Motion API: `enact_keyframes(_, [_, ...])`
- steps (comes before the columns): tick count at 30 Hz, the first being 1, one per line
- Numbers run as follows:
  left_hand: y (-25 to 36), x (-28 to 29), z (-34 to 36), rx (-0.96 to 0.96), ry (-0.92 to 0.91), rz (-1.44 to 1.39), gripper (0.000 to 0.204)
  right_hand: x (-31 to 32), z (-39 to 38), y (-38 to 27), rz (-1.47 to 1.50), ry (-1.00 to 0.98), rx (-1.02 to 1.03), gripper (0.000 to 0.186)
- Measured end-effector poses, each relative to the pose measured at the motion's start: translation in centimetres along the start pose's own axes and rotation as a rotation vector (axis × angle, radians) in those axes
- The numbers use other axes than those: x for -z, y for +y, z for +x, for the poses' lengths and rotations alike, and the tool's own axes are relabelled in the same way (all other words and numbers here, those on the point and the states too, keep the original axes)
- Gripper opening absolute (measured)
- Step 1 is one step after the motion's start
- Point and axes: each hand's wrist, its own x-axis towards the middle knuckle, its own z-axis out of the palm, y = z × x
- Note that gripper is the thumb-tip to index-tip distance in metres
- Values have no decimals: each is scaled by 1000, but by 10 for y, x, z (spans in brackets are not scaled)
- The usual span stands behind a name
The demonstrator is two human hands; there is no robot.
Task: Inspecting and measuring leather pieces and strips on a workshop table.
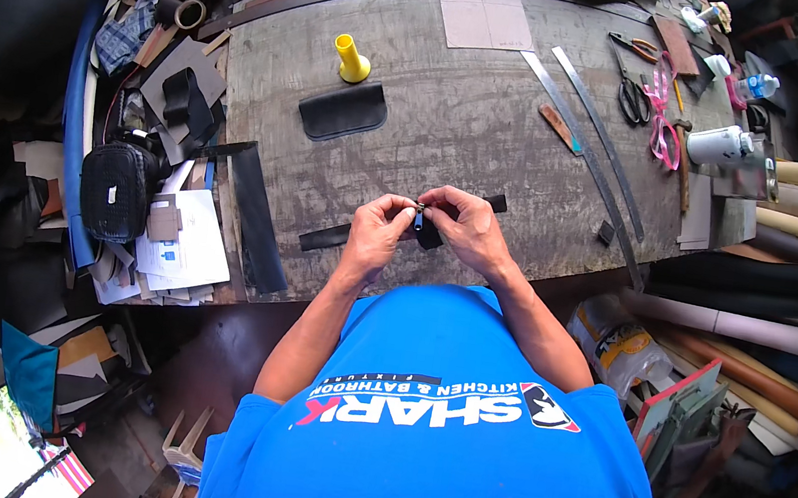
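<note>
Because the metal piece [419, 220] is so small, it asks for work with the fingertips only. It is above the near part of the bench [475, 128], between the two hands, and the thumb and forefinger of the left hand [378, 231] and of the right hand [470, 226] are pinched together on it. How exactly each tip meets the metal is too small to tell. A black scrap [429, 239] shows just below it; whether the two are joined, I cannot tell. To do this well, I think one hand should hold firm while the other makes only small, light movements, so that the metal does not bend or slip. Resting both wrists on the bench would probably make the fingers steadier. The black strip [325, 237], just beside the left hand, should lie flat, without being pulled or creased by the sleeve or wrist. Farther out, the black flap [344, 111] and the yellow tube [350, 59] stand well apart from the hands, so they should not disturb the work.
</note>
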Motion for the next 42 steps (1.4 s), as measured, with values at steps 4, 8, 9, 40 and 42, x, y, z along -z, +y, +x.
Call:
enact_keyframes(4, [-1, 3, 6, -5, 3, 11, 14, -1, 3, 2, 46, 12, 3, 19])
enact_keyframes(8, [4, 2, 6, 13, 20, 1, 18, -1, 7, 0, 49, 20, 37, 18])
enact_keyframes(9, [6, 2, 6, 10, 25, -2, 18, -2, 8, -1, 44, 41, 66, 18])
enact_keyframes(40, [0, 3, 7, -113, 14, -228, 19, -3, 10, -9, 215, 37, 0, 25])
enact_keyframes(42, [1, 3, 6, -131, 10, -225, 19, -5, 5, -9, 213, 64, 9, 25])
